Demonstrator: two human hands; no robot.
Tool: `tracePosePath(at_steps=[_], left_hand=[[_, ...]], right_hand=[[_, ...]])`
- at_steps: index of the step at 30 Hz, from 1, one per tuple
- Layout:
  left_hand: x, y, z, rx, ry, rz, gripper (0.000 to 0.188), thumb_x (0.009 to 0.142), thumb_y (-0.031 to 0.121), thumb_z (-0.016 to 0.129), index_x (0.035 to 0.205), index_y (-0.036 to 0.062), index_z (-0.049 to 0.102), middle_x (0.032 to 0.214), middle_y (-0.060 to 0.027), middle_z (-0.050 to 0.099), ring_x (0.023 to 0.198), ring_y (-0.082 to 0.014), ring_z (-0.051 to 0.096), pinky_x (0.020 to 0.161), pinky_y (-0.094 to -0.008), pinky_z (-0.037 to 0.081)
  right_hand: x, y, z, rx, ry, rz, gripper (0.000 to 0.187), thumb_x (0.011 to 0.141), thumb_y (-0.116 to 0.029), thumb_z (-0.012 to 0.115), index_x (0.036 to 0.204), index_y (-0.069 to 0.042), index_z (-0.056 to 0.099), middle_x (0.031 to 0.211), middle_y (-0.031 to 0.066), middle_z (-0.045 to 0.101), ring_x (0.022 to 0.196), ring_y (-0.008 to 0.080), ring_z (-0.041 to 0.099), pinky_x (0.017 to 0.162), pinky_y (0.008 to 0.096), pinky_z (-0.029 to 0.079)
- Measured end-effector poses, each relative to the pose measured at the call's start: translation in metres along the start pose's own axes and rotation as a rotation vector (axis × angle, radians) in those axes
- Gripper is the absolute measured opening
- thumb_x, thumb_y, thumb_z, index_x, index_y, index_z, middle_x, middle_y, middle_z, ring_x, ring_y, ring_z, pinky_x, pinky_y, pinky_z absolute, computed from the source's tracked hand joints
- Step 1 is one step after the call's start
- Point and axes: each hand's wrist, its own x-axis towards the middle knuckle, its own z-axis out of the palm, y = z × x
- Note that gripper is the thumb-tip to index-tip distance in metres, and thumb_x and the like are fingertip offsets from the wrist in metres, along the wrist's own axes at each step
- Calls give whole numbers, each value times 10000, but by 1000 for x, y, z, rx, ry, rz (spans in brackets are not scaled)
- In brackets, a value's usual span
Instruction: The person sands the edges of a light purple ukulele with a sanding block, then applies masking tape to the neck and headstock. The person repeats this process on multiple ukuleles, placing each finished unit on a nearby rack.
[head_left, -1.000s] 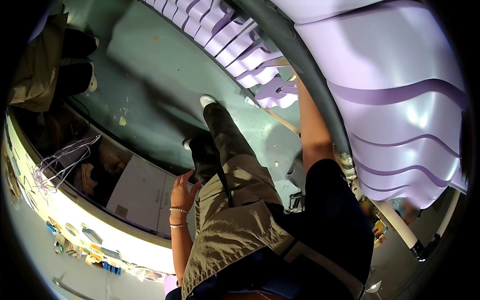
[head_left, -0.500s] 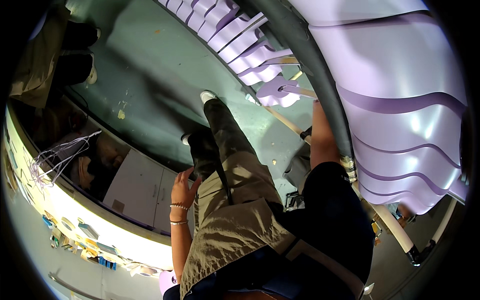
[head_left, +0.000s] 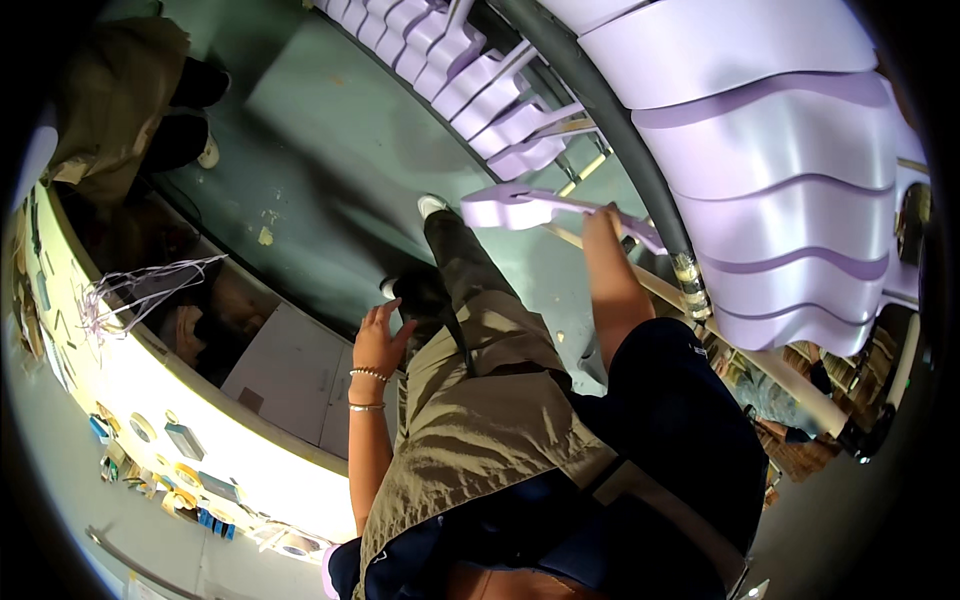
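Observation:
My right hand (head_left: pixel 603 222) is closed around the neck of a lilac ukulele (head_left: pixel 508 208), held roughly level beside the rack. Its body points to the left and its neck end reaches toward a dark padded rail (head_left: pixel 655 180). My left hand (head_left: pixel 378 340) hangs low by my khaki apron (head_left: pixel 480 420), fingers apart and nothing in it, near the workbench. More lilac ukuleles (head_left: pixel 470 85) hang in a row on the rack's lower level. Large glossy lilac bodies (head_left: pixel 770 130) are lined up on the upper level, close to my right arm.
On the left stands a curved-looking lit workbench (head_left: pixel 190 430) with tape rolls (head_left: pixel 185 475) and a bundle of pale ties (head_left: pixel 140 290). White cabinet doors (head_left: pixel 290 375) sit under it. A co-worker in a khaki apron (head_left: pixel 120 100) stands at the far left. A rack tube (head_left: pixel 790 385) runs at right.
My right hand has drawn the ukulele away from the lower row, turning it sideways and to the left. My left hand stays low by the apron.

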Motion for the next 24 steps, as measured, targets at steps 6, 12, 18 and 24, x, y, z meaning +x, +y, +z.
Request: tracePosePath(at_steps=[6, 12, 18, 24], left_hand=[[-1, 8, -8, 276, 39, 99, 450, 783, 350, 657, 1155, 124, 542, 1086, -109, 584, 971, -332, 556, 843, -429, 456], [10, 7, -19, 167, 187, 165, 820, 706, 252, 736, 1373, 53, 302, 1314, -214, 428, 1214, -362, 409, 992, -403, 386], [-14, -42, -33, -6, 653, 579, 198, 754, 160, 671, 922, 66, 623, 922, -116, 615, 899, -302, 584, 779, -405, 454], [-132, 6, -111, -968, 1125, 628, 242, 860, 232, 610, 742, 33, 536, 781, -84, 577, 740, -193, 578, 860, -397, 460]], right_hand=[[-95, 93, 1, -6, 255, 32, 455, 807, -135, 652, 1210, 0, 490, 1183, 138, 549, 953, 256, 581, 776, 340, 500], [-266, 87, 87, -797, -897, -528, 198, 774, -178, 697, 878, -14, 657, 807, 63, 654, 738, 170, 613, 697, 314, 485], [-449, 10, 144, -1004, -1649, -952, 478, 710, -304, 749, 1063, -68, 529, 865, 113, 632, 762, 322, 630, 672, 342, 502], [-552, 3, 168, -557, -1860, -1260, 606, 811, -426, 634, 1230, -24, 461, 1187, 124, 573, 1142, 302, 527, 947, 372, 430]])
